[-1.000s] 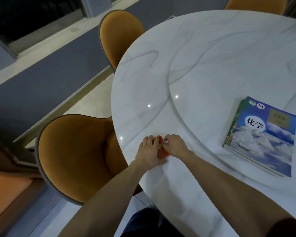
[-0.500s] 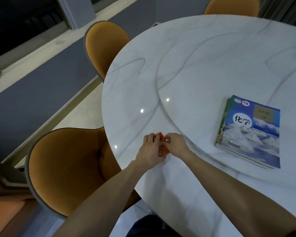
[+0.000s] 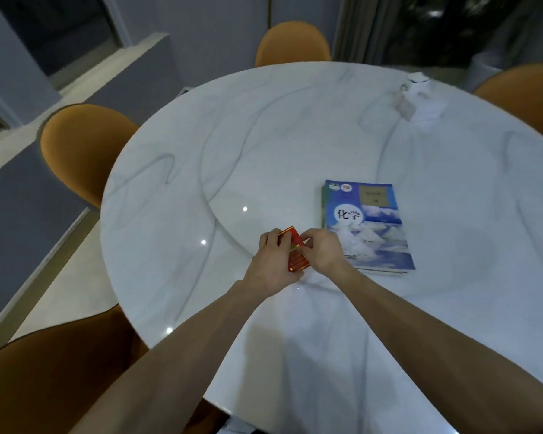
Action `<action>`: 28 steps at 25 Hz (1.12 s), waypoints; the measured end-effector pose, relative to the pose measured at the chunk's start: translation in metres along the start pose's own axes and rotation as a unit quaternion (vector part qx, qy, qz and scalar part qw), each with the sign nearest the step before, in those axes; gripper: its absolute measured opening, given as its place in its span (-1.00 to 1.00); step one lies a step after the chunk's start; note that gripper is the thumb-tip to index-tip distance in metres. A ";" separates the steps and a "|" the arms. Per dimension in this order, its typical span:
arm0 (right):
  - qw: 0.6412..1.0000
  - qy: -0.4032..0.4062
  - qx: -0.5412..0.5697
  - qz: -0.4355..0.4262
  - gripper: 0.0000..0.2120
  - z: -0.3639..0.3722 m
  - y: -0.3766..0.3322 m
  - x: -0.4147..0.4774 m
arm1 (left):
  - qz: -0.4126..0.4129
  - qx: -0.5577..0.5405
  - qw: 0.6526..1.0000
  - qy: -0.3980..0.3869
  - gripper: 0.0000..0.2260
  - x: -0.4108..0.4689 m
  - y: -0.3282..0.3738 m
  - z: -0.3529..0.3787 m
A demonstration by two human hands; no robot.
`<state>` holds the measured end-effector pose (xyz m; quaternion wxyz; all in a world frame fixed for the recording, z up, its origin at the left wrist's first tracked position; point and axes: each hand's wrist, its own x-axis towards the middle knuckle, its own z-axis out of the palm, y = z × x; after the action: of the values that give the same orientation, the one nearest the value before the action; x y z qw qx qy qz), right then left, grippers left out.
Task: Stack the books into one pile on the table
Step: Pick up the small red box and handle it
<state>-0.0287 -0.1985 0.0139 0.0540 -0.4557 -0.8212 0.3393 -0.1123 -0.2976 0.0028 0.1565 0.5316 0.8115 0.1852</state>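
While both hands grip the small red book (image 3: 295,250), left hand (image 3: 271,261) wrapped round its left edge & right hand (image 3: 322,250) pinching its right side, the blue book (image 3: 369,227) lies flat just right of the right hand, so that hand is nearer. Blue book's long axis runs away from the person, glossy cloud-print cover, w/ a green-edged book under it. Both sit on the smooth white marble-look bench (image 3: 295,136); red book is glossy, rectangular, much smaller, prob. goes on top.
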 end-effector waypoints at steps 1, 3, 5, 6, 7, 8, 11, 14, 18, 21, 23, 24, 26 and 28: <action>1.000 0.013 0.006 0.015 -0.77 -0.010 0.006 0.000 | 0.015 -0.001 1.000 -0.002 -0.30 0.008 0.010 0.001; 0.998 0.038 0.015 0.041 -0.78 -0.029 0.019 -0.002 | 0.044 0.000 0.999 -0.008 -0.31 0.021 0.029 0.004; 0.995 0.069 0.023 0.069 -0.77 -0.048 0.034 -0.006 | 0.079 0.005 0.997 -0.016 -0.29 0.034 0.050 0.011; 0.993 0.084 0.023 0.081 -0.77 -0.057 0.043 -0.009 | 0.094 0.007 0.995 -0.022 -0.28 0.040 0.062 0.015; 0.991 0.097 0.022 0.093 -0.77 -0.066 0.054 -0.011 | 0.108 0.009 0.994 -0.030 -0.27 0.045 0.075 0.019; 0.988 0.108 0.021 0.106 -0.78 -0.074 0.064 -0.014 | 0.119 0.010 0.992 -0.038 -0.26 0.049 0.087 0.023; 0.978 0.143 0.037 0.150 -0.79 -0.100 0.096 -0.024 | 0.153 0.014 0.986 -0.058 -0.27 0.059 0.126 0.040; 0.970 0.159 0.052 0.176 -0.77 -0.124 0.127 -0.034 | 0.178 0.020 0.982 -0.067 -0.29 0.068 0.161 0.059; 0.963 0.175 0.063 0.196 -0.78 -0.154 0.173 -0.042 | 0.205 0.014 0.975 -0.084 -0.31 0.080 0.210 0.086; 0.954 0.189 0.086 0.214 -0.78 -0.181 0.215 -0.045 | 0.222 0.008 0.971 -0.093 -0.33 0.092 0.252 0.112; 0.949 0.199 0.098 0.225 -0.77 -0.198 0.241 -0.046 | 0.228 0.000 0.968 -0.104 -0.34 0.103 0.277 0.129; 0.946 0.204 0.104 0.229 -0.77 -0.208 0.257 -0.046 | 0.232 -0.001 0.967 -0.109 -0.33 0.109 0.292 0.140; 0.941 0.214 0.112 0.237 -0.77 -0.224 0.287 -0.043 | 0.240 0.000 0.963 -0.119 -0.32 0.121 0.318 0.158; 0.937 0.222 0.117 0.244 -0.78 -0.237 0.313 -0.040 | 0.248 0.002 0.960 -0.127 -0.30 0.132 0.340 0.176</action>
<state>0.3117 0.0016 0.0142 0.2032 -0.6962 -0.6065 0.3258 0.1897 -0.0278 -0.0009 0.2067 0.7356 0.6280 0.1475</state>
